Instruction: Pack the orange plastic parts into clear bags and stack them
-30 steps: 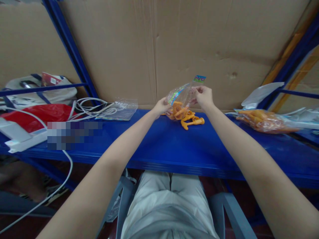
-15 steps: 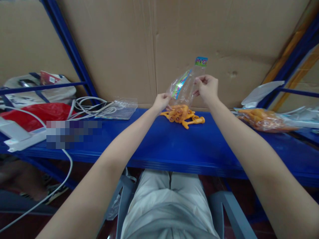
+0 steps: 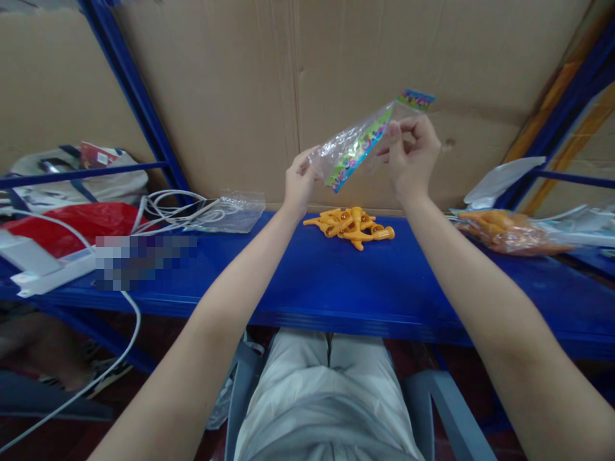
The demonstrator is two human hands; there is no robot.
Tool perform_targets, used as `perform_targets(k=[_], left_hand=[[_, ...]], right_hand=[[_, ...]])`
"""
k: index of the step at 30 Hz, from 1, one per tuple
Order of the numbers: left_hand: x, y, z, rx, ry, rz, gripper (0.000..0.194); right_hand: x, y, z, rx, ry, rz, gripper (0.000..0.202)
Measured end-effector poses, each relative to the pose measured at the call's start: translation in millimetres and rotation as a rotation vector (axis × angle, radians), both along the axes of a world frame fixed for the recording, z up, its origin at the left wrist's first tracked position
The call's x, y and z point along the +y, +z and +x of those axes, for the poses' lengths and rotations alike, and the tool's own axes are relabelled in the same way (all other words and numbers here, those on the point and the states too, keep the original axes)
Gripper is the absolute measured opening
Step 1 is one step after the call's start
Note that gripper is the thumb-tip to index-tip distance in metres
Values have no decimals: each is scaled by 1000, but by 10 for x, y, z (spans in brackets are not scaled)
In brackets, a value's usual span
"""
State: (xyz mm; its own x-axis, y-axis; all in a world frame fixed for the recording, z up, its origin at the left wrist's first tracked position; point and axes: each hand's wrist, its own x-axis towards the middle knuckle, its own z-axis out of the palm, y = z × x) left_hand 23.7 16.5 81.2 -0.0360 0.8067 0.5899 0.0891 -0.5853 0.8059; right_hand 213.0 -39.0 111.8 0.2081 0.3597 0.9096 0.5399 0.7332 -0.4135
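Observation:
A clear plastic bag (image 3: 343,150) with a green and blue printed strip is stretched between my hands above the back of the table. My left hand (image 3: 302,182) pinches its lower left end. Near the other end, my right hand (image 3: 414,150) has thumb and fingers closed on the plastic, just below a blue printed flap. Beneath the bag, several orange plastic pieces (image 3: 353,225) lie in a loose pile on the blue tabletop (image 3: 336,282). Neither hand touches the pile.
A bag of orange pieces (image 3: 509,232) lies at the right. White cables (image 3: 177,195), a flat clear bag (image 3: 240,211), a red bag (image 3: 91,218) and a white power strip (image 3: 52,269) are at the left. A cardboard wall (image 3: 216,96) stands behind the table.
Both hands have risen with the bag, the right also going rightward, and the bag is now pulled out straighter. The orange pile, touched by the bag before, lies uncovered and more spread.

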Motion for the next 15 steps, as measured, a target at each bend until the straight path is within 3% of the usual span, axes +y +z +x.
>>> perform_targets(k=[5, 9, 12, 15], left_hand=[[-30, -209, -142, -102, -127, -192, 51], [-25, -393, -201, -8, -274, -422, 65], [12, -478, -173, -21, -224, -474, 51], [46, -513, -118, -95, -109, -436, 30]], right_hand=[[70, -402, 106, -113, -17, -53, 18], [167, -741, 187, -214, 172, -179, 25], [209, -846, 177, -169, 291, -314, 30], [257, -839, 136, 22, 310, -345, 34]])
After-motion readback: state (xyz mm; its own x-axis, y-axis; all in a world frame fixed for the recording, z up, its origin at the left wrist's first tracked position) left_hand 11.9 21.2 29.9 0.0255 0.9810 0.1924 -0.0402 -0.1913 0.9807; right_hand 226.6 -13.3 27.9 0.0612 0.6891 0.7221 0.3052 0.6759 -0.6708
